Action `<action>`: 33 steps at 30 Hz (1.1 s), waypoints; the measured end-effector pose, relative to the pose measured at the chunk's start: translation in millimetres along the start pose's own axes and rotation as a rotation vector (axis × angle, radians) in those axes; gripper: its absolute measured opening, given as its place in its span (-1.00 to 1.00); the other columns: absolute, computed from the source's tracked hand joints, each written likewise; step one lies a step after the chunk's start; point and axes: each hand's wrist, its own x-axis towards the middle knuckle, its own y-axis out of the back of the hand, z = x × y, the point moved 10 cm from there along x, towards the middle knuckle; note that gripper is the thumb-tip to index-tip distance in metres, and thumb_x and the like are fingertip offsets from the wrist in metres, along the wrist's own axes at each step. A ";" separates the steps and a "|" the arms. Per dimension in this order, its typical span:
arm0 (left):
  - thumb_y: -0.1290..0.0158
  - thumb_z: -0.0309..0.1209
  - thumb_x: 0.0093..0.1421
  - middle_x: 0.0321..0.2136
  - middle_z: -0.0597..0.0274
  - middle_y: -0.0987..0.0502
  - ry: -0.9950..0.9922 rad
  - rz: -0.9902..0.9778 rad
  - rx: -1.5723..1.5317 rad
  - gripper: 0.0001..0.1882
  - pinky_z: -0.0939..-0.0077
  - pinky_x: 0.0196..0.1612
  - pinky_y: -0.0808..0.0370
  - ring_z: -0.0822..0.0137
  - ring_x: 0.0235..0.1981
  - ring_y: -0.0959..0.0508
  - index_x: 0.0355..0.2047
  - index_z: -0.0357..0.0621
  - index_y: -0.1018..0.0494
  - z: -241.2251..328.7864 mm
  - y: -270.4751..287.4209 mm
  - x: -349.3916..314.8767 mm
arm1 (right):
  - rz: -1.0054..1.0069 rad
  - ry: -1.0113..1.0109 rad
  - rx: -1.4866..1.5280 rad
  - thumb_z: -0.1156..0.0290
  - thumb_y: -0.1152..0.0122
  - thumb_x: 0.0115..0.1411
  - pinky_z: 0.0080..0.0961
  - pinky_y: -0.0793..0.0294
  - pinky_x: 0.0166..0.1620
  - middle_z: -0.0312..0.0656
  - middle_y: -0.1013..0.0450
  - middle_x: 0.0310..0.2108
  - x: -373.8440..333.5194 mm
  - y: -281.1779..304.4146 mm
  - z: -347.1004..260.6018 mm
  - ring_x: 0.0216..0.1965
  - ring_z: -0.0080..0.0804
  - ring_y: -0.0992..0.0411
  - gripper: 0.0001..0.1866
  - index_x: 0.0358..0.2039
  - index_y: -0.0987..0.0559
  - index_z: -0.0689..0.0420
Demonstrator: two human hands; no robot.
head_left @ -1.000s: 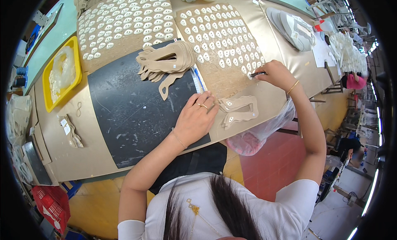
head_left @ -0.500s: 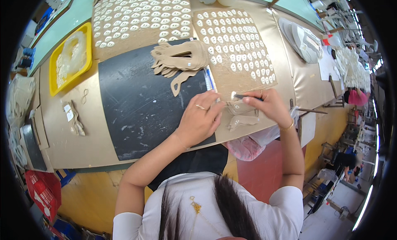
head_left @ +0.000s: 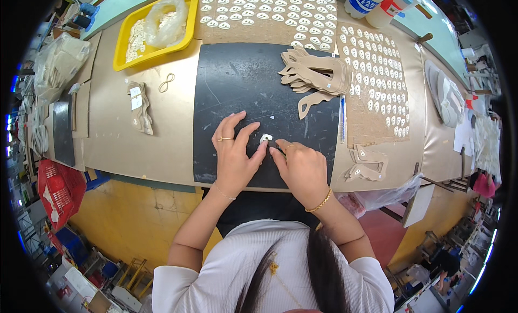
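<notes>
Over the black cutting mat (head_left: 226, 75), a small white oval piece (head_left: 266, 137) is at my left thumb's tip. My left hand (head_left: 236, 151) has its fingers spread, the index apart from the piece. Close on the right, my right hand (head_left: 303, 170) is closed round a slim dark tool (head_left: 280, 150), mostly hidden by the fingers; its exact kind does not show. A stack of beige cut pieces (head_left: 321, 73) lies on the mat's far right, one piece (head_left: 309, 103) sticking out toward me. More beige pieces (head_left: 366, 167) lie right of the mat.
Rows of white oval pieces cover two brown boards (head_left: 259, 28) (head_left: 372, 127) at the back and right. A yellow tray (head_left: 123, 43) with white pieces and a plastic bag stands far left. Nearby lie a tied beige bundle (head_left: 141, 110) and a pen (head_left: 342, 118). Bottles (head_left: 362, 2) stand behind.
Both hands have moved left, from the mat's right edge and the board beside it onto the mat. The white piece at the tool's tip is now by my left thumb. The view has shifted.
</notes>
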 end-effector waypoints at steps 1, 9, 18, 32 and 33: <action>-0.35 -0.39 0.06 0.24 0.12 -0.34 -0.002 -0.002 0.013 -0.54 0.06 0.33 -0.08 -0.01 0.31 -0.25 0.01 -0.03 -0.54 1.2 -2.9 2.4 | -0.001 -0.008 -0.018 0.20 -0.27 0.28 -0.34 -0.59 -0.46 -0.08 -0.60 -0.47 -0.3 0.7 -0.1 -0.52 -0.14 -0.61 -0.72 -0.22 -0.67 0.17; -0.31 -0.39 0.10 0.25 0.14 -0.34 0.021 -0.037 0.013 -0.56 0.06 0.32 -0.08 0.02 0.32 -0.24 0.01 -0.03 -0.53 -0.7 -3.1 6.7 | 0.035 -0.036 0.108 0.24 -0.30 0.29 -0.29 -0.53 -0.36 -0.07 -0.54 -0.51 0.7 54.8 20.3 -0.48 -0.10 -0.55 -0.76 -0.24 -0.66 0.17; -0.17 -0.41 0.25 0.17 0.16 -0.46 -0.031 0.033 -0.049 -0.66 0.17 0.33 -0.10 0.10 0.28 -0.35 0.03 -0.12 -0.51 3.6 3.6 4.8 | 0.269 -0.060 0.046 0.30 -0.39 0.22 -0.40 -0.46 -0.36 -0.16 -0.49 -0.40 73.4 96.0 80.4 -0.48 -0.24 -0.47 -0.78 -0.24 -0.68 0.19; -0.13 -0.56 0.20 0.01 0.18 -0.58 -0.068 0.105 -0.121 -0.64 0.22 0.24 -0.20 0.13 0.12 -0.49 0.03 -0.14 -0.51 3.5 10.5 5.4 | 0.312 0.098 -0.034 0.37 -0.43 0.14 -0.27 -0.51 -0.28 -0.16 -0.51 -0.32 115.0 66.1 50.1 -0.35 -0.16 -0.55 -0.74 -0.17 -0.67 0.17; -0.11 -0.58 0.19 -0.03 0.19 -0.60 -0.072 0.104 -0.129 -0.63 0.23 0.21 -0.22 0.14 0.09 -0.50 0.03 -0.14 -0.51 3.8 10.2 5.8 | 0.315 0.085 -0.019 0.39 -0.42 0.14 -0.26 -0.51 -0.27 -0.15 -0.51 -0.32 115.4 66.8 51.4 -0.34 -0.15 -0.54 -0.74 -0.16 -0.67 0.17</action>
